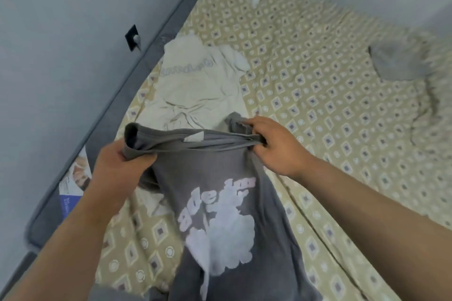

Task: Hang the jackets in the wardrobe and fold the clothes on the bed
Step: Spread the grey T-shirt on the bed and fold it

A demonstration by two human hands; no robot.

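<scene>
Gripping a grey shirt [220,203] by its top edge with left hand [117,161] and right hand [276,146]. Held over the bed [318,80], near a cream shirt [195,80].

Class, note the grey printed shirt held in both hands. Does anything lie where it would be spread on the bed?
Yes. The left hand and right hand grip the grey shirt; just beyond it a cream shirt lies crumpled on the sheet. The sheet to the right looks bare.

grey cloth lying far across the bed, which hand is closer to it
Right. The right hand grips the printed T-shirt below and left of the grey cloth; the left hand grips the shirt's other end, farther left.
</scene>
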